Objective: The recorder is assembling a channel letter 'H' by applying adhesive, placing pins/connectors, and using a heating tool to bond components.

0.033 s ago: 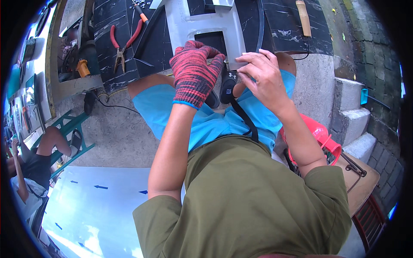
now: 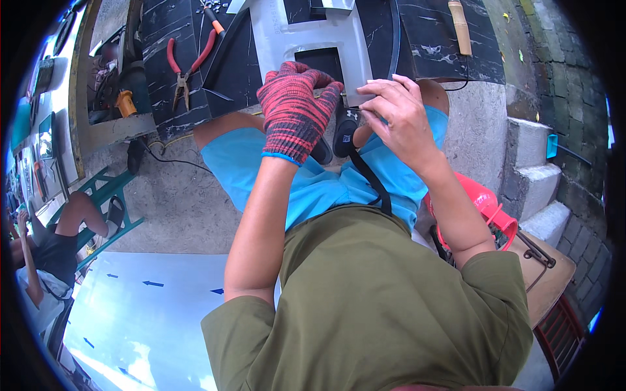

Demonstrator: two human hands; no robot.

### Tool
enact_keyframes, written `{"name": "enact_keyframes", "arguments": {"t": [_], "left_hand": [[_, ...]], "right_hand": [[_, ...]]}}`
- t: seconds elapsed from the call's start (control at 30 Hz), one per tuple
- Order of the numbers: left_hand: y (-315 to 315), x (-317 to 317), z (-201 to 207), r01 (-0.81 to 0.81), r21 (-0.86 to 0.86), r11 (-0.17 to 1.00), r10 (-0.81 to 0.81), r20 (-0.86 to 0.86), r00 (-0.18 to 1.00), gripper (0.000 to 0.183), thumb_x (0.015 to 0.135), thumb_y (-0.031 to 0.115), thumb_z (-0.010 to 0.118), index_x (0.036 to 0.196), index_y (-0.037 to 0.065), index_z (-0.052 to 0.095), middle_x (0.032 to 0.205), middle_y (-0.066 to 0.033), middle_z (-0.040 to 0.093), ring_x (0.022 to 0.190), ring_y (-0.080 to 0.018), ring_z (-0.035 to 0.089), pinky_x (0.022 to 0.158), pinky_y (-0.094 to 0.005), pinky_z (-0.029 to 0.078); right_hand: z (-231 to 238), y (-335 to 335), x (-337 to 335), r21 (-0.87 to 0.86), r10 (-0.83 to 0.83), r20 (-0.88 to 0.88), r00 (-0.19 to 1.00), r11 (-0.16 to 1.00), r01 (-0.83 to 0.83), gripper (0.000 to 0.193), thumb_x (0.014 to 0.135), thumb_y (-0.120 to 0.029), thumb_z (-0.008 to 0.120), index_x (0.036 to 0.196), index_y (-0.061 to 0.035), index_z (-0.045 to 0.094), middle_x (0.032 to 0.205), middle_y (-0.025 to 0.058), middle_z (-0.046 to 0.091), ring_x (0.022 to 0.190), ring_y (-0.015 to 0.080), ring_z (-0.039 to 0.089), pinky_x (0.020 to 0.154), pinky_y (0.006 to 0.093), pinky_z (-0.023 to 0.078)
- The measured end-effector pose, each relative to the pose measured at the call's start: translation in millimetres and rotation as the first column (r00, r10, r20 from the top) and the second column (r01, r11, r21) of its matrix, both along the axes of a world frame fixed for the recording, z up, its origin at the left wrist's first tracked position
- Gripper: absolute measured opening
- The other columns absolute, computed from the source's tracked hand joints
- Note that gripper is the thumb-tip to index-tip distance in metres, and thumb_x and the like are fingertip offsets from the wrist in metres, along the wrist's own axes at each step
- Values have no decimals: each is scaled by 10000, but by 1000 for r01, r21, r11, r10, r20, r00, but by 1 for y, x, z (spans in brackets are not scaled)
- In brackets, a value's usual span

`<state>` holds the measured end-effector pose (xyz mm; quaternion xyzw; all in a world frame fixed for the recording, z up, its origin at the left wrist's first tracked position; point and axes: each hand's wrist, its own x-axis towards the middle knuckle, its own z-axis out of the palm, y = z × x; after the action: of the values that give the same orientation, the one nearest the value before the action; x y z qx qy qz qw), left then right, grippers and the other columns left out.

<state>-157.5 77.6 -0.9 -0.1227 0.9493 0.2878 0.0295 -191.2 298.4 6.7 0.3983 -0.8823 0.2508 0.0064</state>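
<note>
A flat grey sheet piece (image 2: 357, 55) with squared-off openings lies on the black marble-patterned table in front of me. My left hand (image 2: 297, 111), in a red-and-black knit glove with a blue cuff, is closed over its near edge, and the curled fingers are partly hidden. At the near right corner, my bare right hand (image 2: 398, 114) has thumb and forefinger brought together in a pinch. Something thin and dark shows by these fingertips, too small to name. The other right fingers are bent above the corner.
Red-handled pliers (image 2: 182, 81) and an orange-and-black handled tool (image 2: 214, 21) lie left on the black table (image 2: 482, 55). A wooden-handled tool (image 2: 460, 29) with a cord is at right. A red plastic object (image 2: 473, 195) stands by my right elbow. Another person (image 2: 49, 260) sits far left.
</note>
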Motion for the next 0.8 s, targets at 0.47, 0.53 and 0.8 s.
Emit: {"name": "enact_keyframes", "arguments": {"t": [0.47, 0.53, 0.8], "left_hand": [[3, -6, 10, 27, 3, 1000, -27, 119, 993, 416, 834, 578, 852, 1080, 243, 868, 1235, -102, 688, 1202, -331, 611, 1033, -494, 496], [3, -6, 10, 25, 4, 1000, -25, 122, 992, 419, 833, 579, 854, 1085, 245, 867, 1233, -104, 688, 1202, -331, 611, 1034, -496, 495], [4, -8, 12, 0, 19, 1000, -2, 130, 991, 401, 815, 556, 868, 1056, 236, 871, 1212, -104, 688, 1185, -333, 615, 1017, -481, 515]], "right_hand": [[0, -2, 0, -19, 3, -16, 1000, 1000, -3, 74, 864, -97, 800, 910, -69, 750, 1192, 49, 747, 1190, 228, 693, 1184, 496, 391], [1, -2, 0, -18, 0, -16, 1000, 1000, 0, 73, 864, -96, 799, 911, -69, 750, 1192, 50, 747, 1190, 229, 693, 1185, 496, 391], [-1, -2, 1, -28, -6, -13, 1000, 1000, 6, 79, 860, -93, 798, 913, -66, 746, 1193, 60, 745, 1193, 235, 691, 1179, 491, 394]]}}
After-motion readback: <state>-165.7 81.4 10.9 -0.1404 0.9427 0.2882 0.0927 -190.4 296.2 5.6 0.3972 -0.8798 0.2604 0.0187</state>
